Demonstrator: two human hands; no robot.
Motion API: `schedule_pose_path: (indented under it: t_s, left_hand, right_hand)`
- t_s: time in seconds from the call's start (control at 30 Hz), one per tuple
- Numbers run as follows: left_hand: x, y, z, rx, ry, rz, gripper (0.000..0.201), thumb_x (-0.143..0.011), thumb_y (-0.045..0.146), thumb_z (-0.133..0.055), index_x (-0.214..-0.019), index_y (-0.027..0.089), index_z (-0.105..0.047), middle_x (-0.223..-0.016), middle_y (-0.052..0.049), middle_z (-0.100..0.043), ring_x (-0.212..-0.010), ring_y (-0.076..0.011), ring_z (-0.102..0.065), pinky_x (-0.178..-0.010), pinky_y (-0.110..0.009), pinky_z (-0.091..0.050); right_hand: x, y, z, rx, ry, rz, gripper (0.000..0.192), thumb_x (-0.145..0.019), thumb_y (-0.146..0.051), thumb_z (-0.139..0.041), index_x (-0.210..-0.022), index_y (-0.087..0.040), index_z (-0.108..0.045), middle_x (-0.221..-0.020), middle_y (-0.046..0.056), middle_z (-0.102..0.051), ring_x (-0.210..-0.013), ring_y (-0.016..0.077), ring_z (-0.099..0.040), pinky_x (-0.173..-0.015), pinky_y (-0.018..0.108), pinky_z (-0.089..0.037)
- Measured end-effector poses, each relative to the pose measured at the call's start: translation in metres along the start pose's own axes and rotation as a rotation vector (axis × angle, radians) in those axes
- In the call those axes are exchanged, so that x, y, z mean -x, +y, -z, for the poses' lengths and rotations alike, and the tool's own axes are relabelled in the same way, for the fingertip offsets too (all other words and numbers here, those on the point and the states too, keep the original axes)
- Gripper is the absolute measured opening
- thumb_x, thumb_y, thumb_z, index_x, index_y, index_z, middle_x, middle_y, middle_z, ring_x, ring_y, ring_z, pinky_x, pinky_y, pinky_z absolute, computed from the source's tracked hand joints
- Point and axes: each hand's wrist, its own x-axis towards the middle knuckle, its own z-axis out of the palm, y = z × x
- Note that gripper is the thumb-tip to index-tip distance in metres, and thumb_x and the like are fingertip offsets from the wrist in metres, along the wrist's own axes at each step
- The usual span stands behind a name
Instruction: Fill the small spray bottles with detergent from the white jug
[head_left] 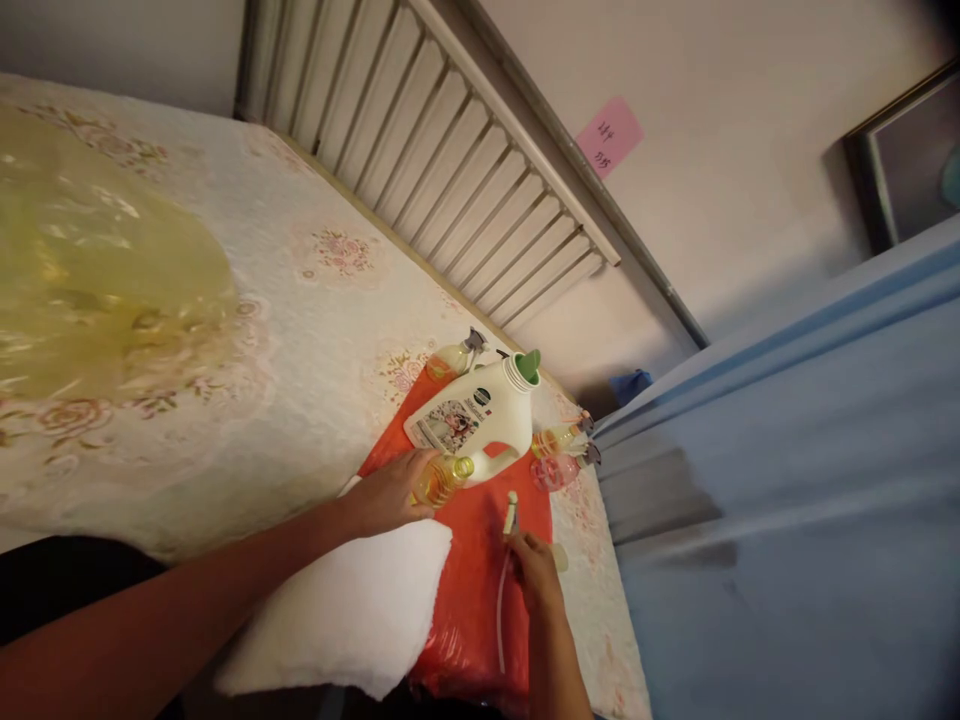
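Observation:
My left hand (401,488) is wrapped round a small clear bottle (438,484) with yellowish liquid, its neck uncapped and tilted to the right. In my right hand (537,572) is a spray pump head (511,512), its thin tube (500,610) hanging down. Just beyond both hands stands a large cream detergent jug (480,408), uncapped, with a green pour spout (529,366) in its mouth. Beneath lies a red plastic sheet (472,600). A pale round thing (559,557), partly hidden by my right hand, may be a cap.
Spray bottles stand around the jug: one behind it (448,361), a yellow one (555,438) and a pink one (553,472). A white cloth (352,610) lies in front. A yellow plastic bag (105,270) is at left, a radiator (442,160) behind, a blue curtain (787,480) at right.

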Motion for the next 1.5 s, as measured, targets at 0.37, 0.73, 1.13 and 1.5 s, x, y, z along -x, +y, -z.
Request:
schedule_pose_path:
  t_s: [0.37, 0.73, 1.13, 1.5]
  left_hand:
    - [0.001, -0.002, -0.002, -0.008, 0.003, -0.002, 0.077, -0.071, 0.026, -0.074, -0.140, 0.024, -0.039, -0.139, -0.012, -0.055, -0.130, -0.0310, -0.053, -0.108, -0.045, -0.043]
    - [0.000, 0.002, 0.000, 0.009, 0.007, -0.021, 0.075, -0.071, 0.027, -0.074, -0.138, 0.026, -0.040, -0.135, -0.012, -0.058, -0.128, -0.0328, -0.055, -0.108, -0.046, -0.044]
    - [0.002, 0.003, 0.001, 0.016, 0.013, -0.018, 0.074, -0.073, 0.027, -0.074, -0.139, 0.024, -0.041, -0.137, -0.013, -0.057, -0.128, -0.0330, -0.054, -0.107, -0.047, -0.045]
    - [0.002, 0.005, 0.001, 0.030, 0.006, -0.022, 0.078, -0.071, 0.026, -0.076, -0.139, 0.024, -0.039, -0.137, -0.013, -0.056, -0.129, -0.0327, -0.054, -0.108, -0.049, -0.044]
  right_hand:
    - [0.014, -0.114, 0.017, -0.866, 0.115, 0.371, 0.036, -0.063, -0.030, -0.084, -0.092, -0.024, -0.064, -0.084, -0.002, -0.071, -0.065, 0.0126, -0.062, -0.057, 0.025, -0.050]
    - [0.031, -0.153, -0.002, -0.808, 0.055, 0.604, 0.019, -0.075, -0.022, -0.076, -0.093, -0.023, -0.069, -0.091, 0.001, -0.069, -0.072, 0.0130, -0.061, -0.065, 0.028, -0.051]
    - [0.029, -0.149, -0.011, -0.690, 0.091, 0.594, 0.024, -0.076, -0.026, -0.074, -0.097, -0.024, -0.064, -0.088, 0.000, -0.070, -0.065, 0.0139, -0.062, -0.061, 0.029, -0.050]
    - [0.018, -0.110, -0.066, -0.290, -0.135, 0.409, 0.023, -0.074, -0.029, -0.069, -0.095, -0.018, -0.070, -0.095, 0.006, -0.074, -0.089, 0.0225, -0.067, -0.082, 0.037, -0.054]
